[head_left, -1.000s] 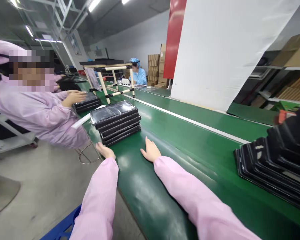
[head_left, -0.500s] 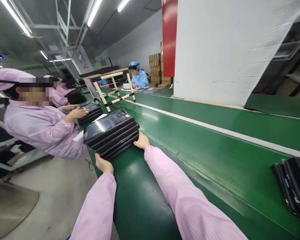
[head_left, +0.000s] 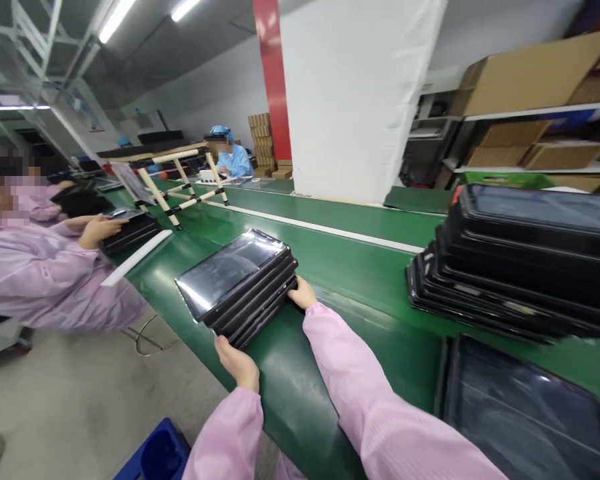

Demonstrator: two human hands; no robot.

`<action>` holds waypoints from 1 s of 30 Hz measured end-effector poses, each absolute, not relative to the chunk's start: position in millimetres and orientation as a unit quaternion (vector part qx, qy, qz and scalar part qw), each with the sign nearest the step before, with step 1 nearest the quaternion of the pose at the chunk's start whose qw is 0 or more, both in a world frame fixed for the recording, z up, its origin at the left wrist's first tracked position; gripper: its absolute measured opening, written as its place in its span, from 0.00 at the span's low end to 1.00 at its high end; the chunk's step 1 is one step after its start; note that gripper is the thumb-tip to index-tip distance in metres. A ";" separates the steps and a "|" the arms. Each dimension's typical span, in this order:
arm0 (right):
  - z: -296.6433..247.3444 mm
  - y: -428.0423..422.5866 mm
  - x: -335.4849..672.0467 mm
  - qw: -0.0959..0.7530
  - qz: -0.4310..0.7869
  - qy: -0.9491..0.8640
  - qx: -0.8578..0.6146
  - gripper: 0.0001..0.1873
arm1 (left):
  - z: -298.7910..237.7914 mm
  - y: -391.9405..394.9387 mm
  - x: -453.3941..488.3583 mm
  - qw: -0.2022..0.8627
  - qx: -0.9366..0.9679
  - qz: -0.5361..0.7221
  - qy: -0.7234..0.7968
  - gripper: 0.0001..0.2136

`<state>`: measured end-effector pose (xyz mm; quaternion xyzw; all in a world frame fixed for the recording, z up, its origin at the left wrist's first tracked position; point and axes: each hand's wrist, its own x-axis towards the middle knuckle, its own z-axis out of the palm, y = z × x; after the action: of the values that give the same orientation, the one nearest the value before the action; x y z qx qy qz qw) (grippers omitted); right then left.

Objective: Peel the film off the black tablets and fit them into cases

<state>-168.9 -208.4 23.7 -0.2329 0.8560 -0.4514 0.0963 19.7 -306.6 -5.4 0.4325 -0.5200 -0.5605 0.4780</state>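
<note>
Green conveyor belt stretches away ahead of me, and my two hands are at the near end of a stack of black glass-faced panels lying on it. My right hand has its fingertips against the stack's long side, not wrapped over it. My left hand is at the stack's lower corner, and I cannot tell whether its fingers touch the stack or stop just short. Neither hand looks clenched. This reads as bracing from the sides, not a firm grasp, and nothing shows the stack lifted off the belt.

The glossy panels look slick, so pressure from one side alone could skew the layers and let the top one slide. A knock against the taller black stack to my right, or against the single panel lying beyond my right sleeve, could scratch the glass. On my left, a co-worker's hand rests by a smaller stack. A white strip lies on the belt between that stack and mine, and a panel that slid that way could catch on it.
</note>
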 end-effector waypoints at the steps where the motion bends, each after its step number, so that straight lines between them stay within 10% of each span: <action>1: 22.8 -190.2 -161.6 0.097 -0.462 0.854 -0.217 0.18 | -4.5 -286.3 30.1 0.465 0.429 -0.567 -0.528 0.26; 17: 82.0 -112.5 -101.4 -0.045 -0.648 0.759 -0.045 0.21 | 39.6 -234.2 118.8 0.378 0.352 -0.670 -0.533 0.30; 30: 172.3 -107.2 -103.6 0.106 -0.515 0.841 -0.128 0.31 | 127.8 -252.6 85.9 0.339 0.294 -0.799 -0.400 0.05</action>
<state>-103.6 -107.2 172.3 -0.1280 0.8409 -0.5150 0.1062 85.9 -252.6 127.8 0.2944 -0.3998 -0.7992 0.3388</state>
